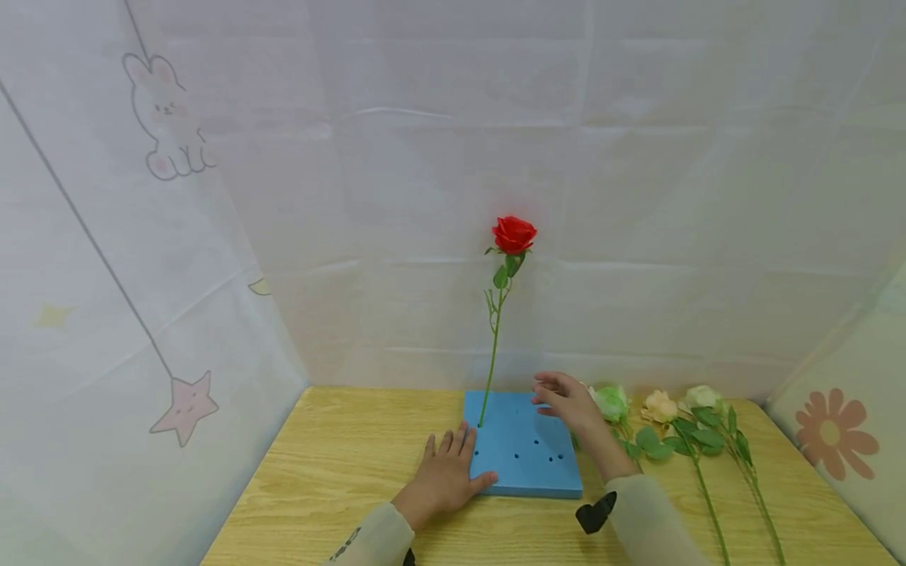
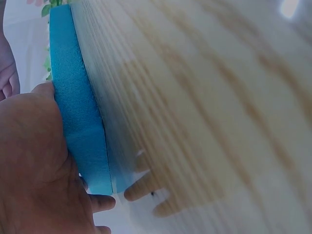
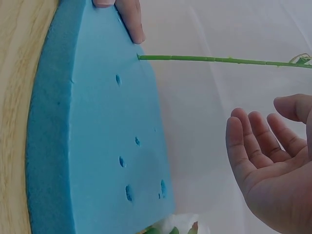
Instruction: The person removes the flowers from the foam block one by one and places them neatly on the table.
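Observation:
A blue foam block (image 1: 527,475) with several small holes lies on the wooden table. Upright in a hole near its left edge stands a red rose (image 1: 514,235), its green stem (image 3: 204,59) leaning slightly right. My left hand (image 1: 447,475) rests at the block's left front corner, thumb on the top and fingers along the left side. Above the block's back right part hovers my right hand (image 1: 569,405). It holds nothing, and its fingers (image 3: 235,139) are loosely bent, apart from the stem.
Right of the block lie several artificial flowers: a green one (image 1: 611,402), a peach one (image 1: 660,406) and a white one (image 1: 703,397), their stems pointing toward the front. A pale cloth wall (image 1: 410,314) stands behind the table (image 1: 340,456).

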{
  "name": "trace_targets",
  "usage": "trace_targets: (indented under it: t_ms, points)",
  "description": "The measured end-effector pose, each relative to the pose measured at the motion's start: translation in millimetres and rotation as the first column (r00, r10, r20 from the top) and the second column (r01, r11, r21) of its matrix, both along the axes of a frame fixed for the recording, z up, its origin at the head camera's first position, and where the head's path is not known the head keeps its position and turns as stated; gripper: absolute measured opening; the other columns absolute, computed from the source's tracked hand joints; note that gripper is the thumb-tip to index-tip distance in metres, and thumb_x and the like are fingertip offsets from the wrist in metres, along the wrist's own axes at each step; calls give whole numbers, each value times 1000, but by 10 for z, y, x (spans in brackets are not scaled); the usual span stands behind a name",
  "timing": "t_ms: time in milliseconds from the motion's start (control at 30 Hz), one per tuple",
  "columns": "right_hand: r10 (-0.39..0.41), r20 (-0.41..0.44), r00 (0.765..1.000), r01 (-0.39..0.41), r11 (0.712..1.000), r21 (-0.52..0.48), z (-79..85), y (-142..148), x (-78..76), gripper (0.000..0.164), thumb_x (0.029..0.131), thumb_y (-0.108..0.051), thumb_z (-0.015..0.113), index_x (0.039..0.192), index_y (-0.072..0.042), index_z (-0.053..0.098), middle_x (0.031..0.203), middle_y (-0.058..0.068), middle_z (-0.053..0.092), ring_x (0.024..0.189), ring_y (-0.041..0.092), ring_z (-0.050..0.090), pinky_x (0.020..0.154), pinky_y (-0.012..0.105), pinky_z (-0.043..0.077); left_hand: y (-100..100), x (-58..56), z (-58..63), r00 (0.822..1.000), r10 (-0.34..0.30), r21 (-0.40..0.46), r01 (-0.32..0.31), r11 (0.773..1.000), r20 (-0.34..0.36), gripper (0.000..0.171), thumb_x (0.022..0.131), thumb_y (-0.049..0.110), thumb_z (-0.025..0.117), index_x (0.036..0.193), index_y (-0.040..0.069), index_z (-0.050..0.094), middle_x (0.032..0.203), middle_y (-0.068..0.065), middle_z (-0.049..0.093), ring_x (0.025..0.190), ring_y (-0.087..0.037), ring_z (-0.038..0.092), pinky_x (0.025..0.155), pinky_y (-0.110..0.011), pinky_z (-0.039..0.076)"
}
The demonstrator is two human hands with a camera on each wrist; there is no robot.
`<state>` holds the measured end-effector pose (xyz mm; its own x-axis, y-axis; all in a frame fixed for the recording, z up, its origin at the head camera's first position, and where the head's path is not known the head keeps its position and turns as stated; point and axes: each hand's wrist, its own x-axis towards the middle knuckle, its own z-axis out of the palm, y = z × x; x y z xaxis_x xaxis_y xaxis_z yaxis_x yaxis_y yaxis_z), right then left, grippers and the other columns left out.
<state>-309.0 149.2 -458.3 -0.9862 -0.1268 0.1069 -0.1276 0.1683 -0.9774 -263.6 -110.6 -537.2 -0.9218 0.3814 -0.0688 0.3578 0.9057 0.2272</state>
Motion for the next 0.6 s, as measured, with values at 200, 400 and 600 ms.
trace_targets:
  t_ms: [200, 400, 600]
  points:
    - [4, 9, 1000, -4, 1000, 2, -31, -43, -70, 38, 102, -16, 65, 137, -4, 59, 120, 17, 66, 104, 28, 70, 89, 42, 58, 1, 12, 14, 1000, -1, 2, 1, 1000, 0, 95, 96, 77, 33, 164, 13, 17, 170, -9, 11, 152, -38, 25, 119, -65, 13]
    - [5, 39, 999, -3, 999, -32, -30, -89, -106, 38, 101, -17, 65, 137, -7, 60, 127, 24, 61, 107, 30, 68, 92, 43, 57, 1, 26, 39, 1000, -3, 3, 3, 1000, -3, 95, 96, 78, 33, 164, 13, 18, 170, -9, 12, 152, -37, 26, 119, -65, 15]
    - [12, 42, 999, -10, 999, -50, -36, -144, -136, 40, 100, -18, 67, 137, -7, 60, 128, 21, 62, 109, 29, 68, 93, 43, 57, 2, 21, 23, 1000, -5, -8, 5, 1000, -6, 97, 95, 79, 31, 164, 13, 18, 170, -9, 12, 152, -37, 26, 119, -65, 15]
